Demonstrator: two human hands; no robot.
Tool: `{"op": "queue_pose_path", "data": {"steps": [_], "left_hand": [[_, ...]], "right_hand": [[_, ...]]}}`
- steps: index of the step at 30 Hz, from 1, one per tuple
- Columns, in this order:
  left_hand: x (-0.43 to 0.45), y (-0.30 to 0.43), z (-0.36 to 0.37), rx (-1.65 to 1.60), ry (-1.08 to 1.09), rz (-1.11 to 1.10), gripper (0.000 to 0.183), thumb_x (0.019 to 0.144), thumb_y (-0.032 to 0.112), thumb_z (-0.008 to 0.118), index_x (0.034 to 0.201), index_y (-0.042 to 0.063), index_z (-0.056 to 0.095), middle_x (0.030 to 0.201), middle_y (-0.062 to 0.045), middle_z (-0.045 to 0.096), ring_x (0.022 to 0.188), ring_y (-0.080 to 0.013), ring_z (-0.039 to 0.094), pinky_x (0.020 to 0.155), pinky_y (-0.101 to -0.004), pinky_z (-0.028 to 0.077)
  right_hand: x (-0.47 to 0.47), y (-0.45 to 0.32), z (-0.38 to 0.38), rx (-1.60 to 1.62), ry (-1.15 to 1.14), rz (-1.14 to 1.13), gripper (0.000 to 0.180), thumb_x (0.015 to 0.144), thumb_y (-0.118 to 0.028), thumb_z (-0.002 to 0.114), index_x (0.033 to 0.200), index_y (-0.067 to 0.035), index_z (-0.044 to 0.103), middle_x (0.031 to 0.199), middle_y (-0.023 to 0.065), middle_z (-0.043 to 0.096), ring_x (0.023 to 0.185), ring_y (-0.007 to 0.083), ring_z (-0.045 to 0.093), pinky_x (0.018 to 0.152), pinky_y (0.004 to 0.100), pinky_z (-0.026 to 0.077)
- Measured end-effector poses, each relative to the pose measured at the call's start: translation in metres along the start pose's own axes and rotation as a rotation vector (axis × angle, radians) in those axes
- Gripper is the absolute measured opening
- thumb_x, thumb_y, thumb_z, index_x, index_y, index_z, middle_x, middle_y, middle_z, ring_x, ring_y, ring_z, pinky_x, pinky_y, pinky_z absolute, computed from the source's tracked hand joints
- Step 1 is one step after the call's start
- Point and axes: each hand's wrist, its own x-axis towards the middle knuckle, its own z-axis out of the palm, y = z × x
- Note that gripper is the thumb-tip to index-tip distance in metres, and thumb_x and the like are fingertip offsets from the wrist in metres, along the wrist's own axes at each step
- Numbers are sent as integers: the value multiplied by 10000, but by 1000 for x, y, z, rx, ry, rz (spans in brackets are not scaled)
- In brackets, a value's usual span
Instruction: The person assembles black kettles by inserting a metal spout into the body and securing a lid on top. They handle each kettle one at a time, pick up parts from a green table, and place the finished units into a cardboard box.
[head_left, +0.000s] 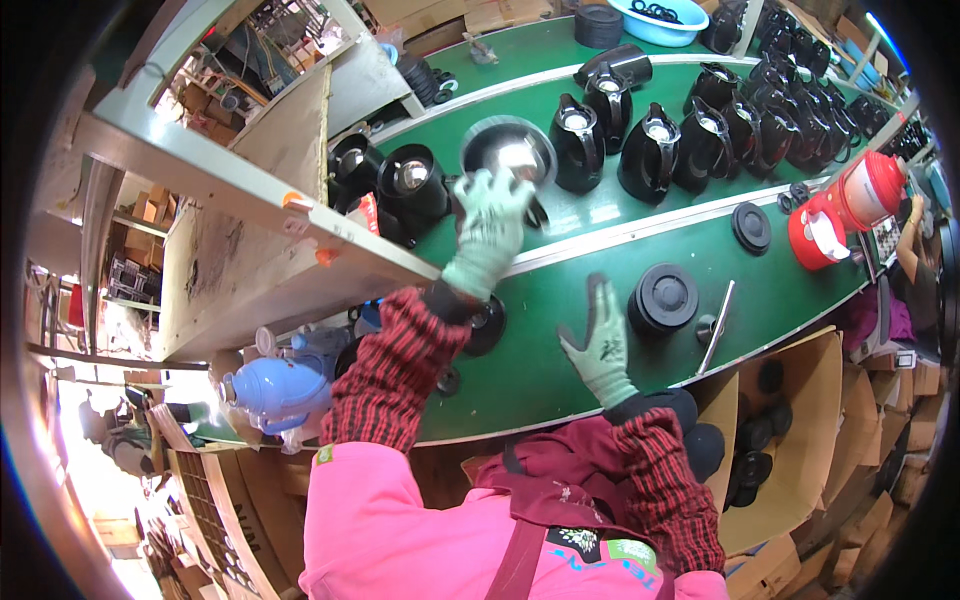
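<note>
My left hand (491, 217), in a pale green glove, is on the near side of a black jug (474, 139) with a shiny metal inside. Its fingers lie over the jug's rim; the jug is blurred. A dark piece, perhaps its handle, shows to the right of my wrist. My right hand (606, 341), gloved alike, holds nothing over the green worktop (540, 382), fingers up and thumb apart. Right of it stands a stack of round black lids (664, 296). Below my left forearm, partly hidden, is a dark round part (487, 326).
Black jugs (652, 154) stand in rows along the raised green shelf, with more black vessels (412, 180) at left. A metal-edged frame (360, 240) slants in from the left. On the worktop are a metal rod (718, 326) and red device (814, 236). A cardboard box (802, 442) holds black parts.
</note>
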Motion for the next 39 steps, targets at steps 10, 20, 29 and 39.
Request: {"op": "queue_pose_path", "data": {"steps": [10, 20, 29, 39], "left_hand": [[-155, 85, -135, -775, -210, 69, 538, 803, 306, 776, 1273, 122, 590, 1261, -113, 587, 1195, -309, 557, 1025, -475, 412], [-313, 191, -50, -3104, -703, -897, 500, 1074, 384, 434, 1354, -14, 551, 1253, -171, 664, 1136, -324, 642, 986, -463, 536], [-293, 157, -116, -2728, -923, -1027, 689, 958, 486, 559, 1498, 78, 426, 1442, -166, 542, 1248, -327, 568, 1047, -495, 477], [-285, 134, -93, -2376, -1082, -826, 663, 976, 386, 603, 1510, 46, 404, 1453, -168, 537, 1280, -306, 563, 1081, -468, 468]], "right_hand": [[-71, -43, -129, -26, -109, -573, 440, 732, -229, 832, 1102, -72, 653, 1288, 186, 635, 1209, 413, 604, 1021, 499, 491], [-237, 75, -160, 488, 203, -92, 615, 756, -30, 757, 1338, -21, 557, 1384, 115, 537, 1260, 278, 532, 1051, 411, 456], [-266, 15, -181, 460, 204, -118, 585, 578, -89, 957, 1068, -78, 636, 1371, 176, 568, 1261, 320, 560, 1017, 436, 471], [-244, -18, -208, 774, 39, 92, 264, 817, -56, 815, 1027, -33, 656, 1297, 127, 578, 1171, 206, 579, 1004, 332, 462]]}}
